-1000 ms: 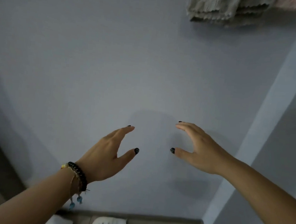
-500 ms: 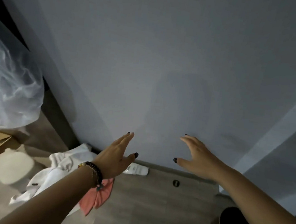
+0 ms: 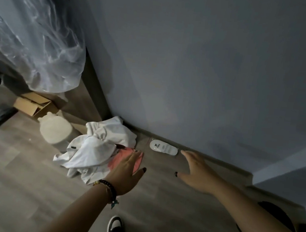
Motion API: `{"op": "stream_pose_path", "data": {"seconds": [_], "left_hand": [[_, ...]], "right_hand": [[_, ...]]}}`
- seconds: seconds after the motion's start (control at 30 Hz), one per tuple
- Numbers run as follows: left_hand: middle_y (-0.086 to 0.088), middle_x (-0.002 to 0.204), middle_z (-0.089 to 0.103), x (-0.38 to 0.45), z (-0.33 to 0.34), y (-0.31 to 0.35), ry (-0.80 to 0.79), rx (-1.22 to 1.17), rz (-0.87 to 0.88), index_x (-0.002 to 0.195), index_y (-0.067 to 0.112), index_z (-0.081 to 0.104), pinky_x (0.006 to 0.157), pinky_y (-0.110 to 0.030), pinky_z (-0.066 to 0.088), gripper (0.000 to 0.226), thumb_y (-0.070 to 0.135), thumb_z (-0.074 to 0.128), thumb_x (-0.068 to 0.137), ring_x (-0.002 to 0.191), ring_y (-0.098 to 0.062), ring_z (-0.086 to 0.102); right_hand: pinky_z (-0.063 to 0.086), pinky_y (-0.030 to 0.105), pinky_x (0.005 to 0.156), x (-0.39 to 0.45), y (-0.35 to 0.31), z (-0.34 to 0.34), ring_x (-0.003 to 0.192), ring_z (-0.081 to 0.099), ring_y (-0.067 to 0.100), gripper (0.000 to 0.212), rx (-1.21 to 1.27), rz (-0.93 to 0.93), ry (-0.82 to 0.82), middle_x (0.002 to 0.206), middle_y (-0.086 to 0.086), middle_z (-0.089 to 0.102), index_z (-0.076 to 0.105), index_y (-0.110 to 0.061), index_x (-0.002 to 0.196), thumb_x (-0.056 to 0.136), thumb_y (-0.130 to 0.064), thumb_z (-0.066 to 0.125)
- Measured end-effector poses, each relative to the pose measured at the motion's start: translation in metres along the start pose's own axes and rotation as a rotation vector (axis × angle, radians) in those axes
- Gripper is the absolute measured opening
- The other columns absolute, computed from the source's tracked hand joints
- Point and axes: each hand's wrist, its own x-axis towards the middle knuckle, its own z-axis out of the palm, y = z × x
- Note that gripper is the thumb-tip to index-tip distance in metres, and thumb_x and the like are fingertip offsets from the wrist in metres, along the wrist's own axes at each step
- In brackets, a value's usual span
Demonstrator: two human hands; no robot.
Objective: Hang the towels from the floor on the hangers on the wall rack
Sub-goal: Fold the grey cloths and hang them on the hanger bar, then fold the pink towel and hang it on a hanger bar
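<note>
Left hand open, fingers straight, held out over the pink towel, contact unclear. Right hand open too, holding nothing, above bare floor near a white plug-like object at the baseboard. Pink towel is partly under the crumpled white towels heaped by the wall. Rack and hangers not in view. Best bet: pinch one towel's free edge, lift it clear of the heap so the others don't drag, right hand steadies.
</note>
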Motion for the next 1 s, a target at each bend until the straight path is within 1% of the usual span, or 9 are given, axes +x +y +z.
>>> {"op": "stream_pose_path", "data": {"seconds": [0.07, 0.13, 0.3, 0.43, 0.57, 0.7, 0.77, 0.83, 1.0], "left_hand": [[-0.001, 0.158, 0.025, -0.003, 0.0, -0.021, -0.009, -0.009, -0.016, 0.152, 0.028, 0.019, 0.115, -0.031, 0.021, 0.067, 0.047, 0.05, 0.095, 0.145, -0.019, 0.023], [-0.001, 0.158, 0.025, -0.002, -0.006, -0.048, -0.026, -0.029, -0.032, 0.152, 0.028, 0.019, 0.112, -0.028, 0.024, 0.067, 0.046, 0.05, 0.095, 0.144, -0.02, 0.027], [-0.003, 0.155, 0.033, 0.01, -0.042, -0.124, -0.047, -0.085, -0.091, 0.15, 0.021, 0.027, 0.111, -0.025, 0.026, 0.063, 0.041, 0.052, 0.096, 0.141, -0.018, 0.032], [-0.002, 0.152, 0.039, 0.023, -0.069, -0.174, -0.015, -0.112, -0.13, 0.149, 0.02, 0.031, 0.107, -0.024, 0.029, 0.062, 0.039, 0.056, 0.094, 0.138, -0.017, 0.038], [0.001, 0.15, 0.041, 0.034, -0.072, -0.214, -0.039, -0.17, -0.171, 0.148, 0.021, 0.031, 0.106, -0.024, 0.03, 0.061, 0.041, 0.053, 0.095, 0.136, -0.016, 0.04], [0.0, 0.146, 0.047, 0.051, -0.051, -0.251, -0.04, -0.24, -0.26, 0.146, 0.021, 0.037, 0.102, -0.024, 0.032, 0.055, 0.041, 0.051, 0.096, 0.134, -0.017, 0.043], [0.0, 0.147, 0.046, 0.062, -0.035, -0.269, -0.048, -0.27, -0.309, 0.146, 0.022, 0.037, 0.099, -0.023, 0.032, 0.054, 0.041, 0.05, 0.097, 0.134, -0.018, 0.043], [0.001, 0.148, 0.045, 0.074, -0.015, -0.287, -0.052, -0.292, -0.366, 0.146, 0.024, 0.035, 0.099, -0.023, 0.031, 0.056, 0.043, 0.05, 0.096, 0.135, -0.018, 0.042], [0.002, 0.148, 0.044, 0.12, 0.05, -0.339, -0.03, -0.341, -0.412, 0.147, 0.02, 0.035, 0.097, -0.017, 0.026, 0.057, 0.04, 0.052, 0.096, 0.135, -0.015, 0.04]], "right_hand": [[0.016, 0.028, 0.115, 0.013, -0.012, 0.016, 0.146, 0.012, 0.013, 0.083, 0.01, 0.019, -0.025, 0.16, -0.004, 0.01, 0.011, -0.019, 0.154, 0.091, -0.046, 0.057], [0.017, 0.03, 0.117, 0.032, -0.028, 0.035, 0.147, 0.011, 0.014, 0.083, 0.025, 0.052, -0.055, 0.161, -0.003, 0.009, 0.009, -0.019, 0.154, 0.091, -0.045, 0.056], [0.016, 0.033, 0.116, 0.082, -0.076, 0.079, 0.148, 0.007, 0.017, 0.085, 0.059, 0.139, -0.138, 0.162, 0.001, 0.006, 0.003, -0.018, 0.154, 0.092, -0.044, 0.056], [0.019, 0.033, 0.116, 0.125, -0.108, 0.103, 0.147, 0.013, 0.019, 0.085, 0.095, 0.171, -0.13, 0.161, 0.003, 0.01, 0.006, -0.017, 0.154, 0.091, -0.042, 0.058], [0.021, 0.03, 0.114, 0.161, -0.13, 0.129, 0.145, 0.02, 0.021, 0.081, 0.152, 0.209, -0.1, 0.159, 0.007, 0.018, 0.013, -0.014, 0.153, 0.091, -0.037, 0.06], [0.023, 0.029, 0.112, 0.2, -0.134, 0.162, 0.144, 0.024, 0.022, 0.076, 0.216, 0.287, -0.114, 0.157, 0.009, 0.023, 0.018, -0.011, 0.152, 0.091, -0.032, 0.059], [0.025, 0.029, 0.111, 0.223, -0.13, 0.182, 0.142, 0.027, 0.023, 0.074, 0.244, 0.33, -0.128, 0.156, 0.01, 0.026, 0.021, -0.01, 0.151, 0.091, -0.03, 0.059], [0.027, 0.03, 0.11, 0.247, -0.125, 0.205, 0.141, 0.029, 0.024, 0.072, 0.265, 0.368, -0.14, 0.154, 0.011, 0.028, 0.023, -0.01, 0.15, 0.091, -0.03, 0.059], [0.03, 0.029, 0.108, 0.314, -0.104, 0.279, 0.137, 0.035, 0.025, 0.068, 0.288, 0.387, -0.154, 0.15, 0.013, 0.034, 0.028, -0.011, 0.148, 0.09, -0.028, 0.059]]}}
